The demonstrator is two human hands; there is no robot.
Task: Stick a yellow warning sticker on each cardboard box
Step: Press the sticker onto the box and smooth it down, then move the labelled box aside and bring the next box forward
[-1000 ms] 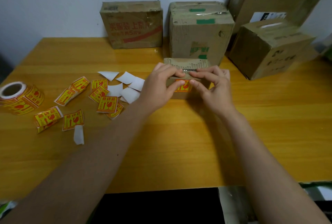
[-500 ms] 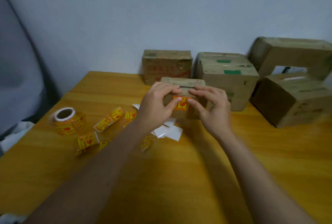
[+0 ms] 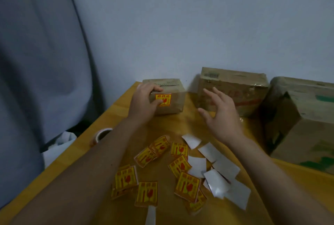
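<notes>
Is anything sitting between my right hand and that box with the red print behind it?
Nothing visible. The right hand hovers open just in front of the red-printed box, with only bare table between them.

Desk [image 3: 180, 127]: yellow wood. On it, at 12 o'clock, small cardboard box [image 3: 173, 98] bearing one yellow sticker [image 3: 163, 99]. At 2 and 3 o'clock, two larger boxes [image 3: 233, 89] [image 3: 307, 121]. Centre to 6 o'clock: loose yellow stickers [image 3: 146, 193] and white backing papers [image 3: 216, 176], overlapping. At 9 o'clock, sticker roll [image 3: 101, 135], partly hidden.
</notes>
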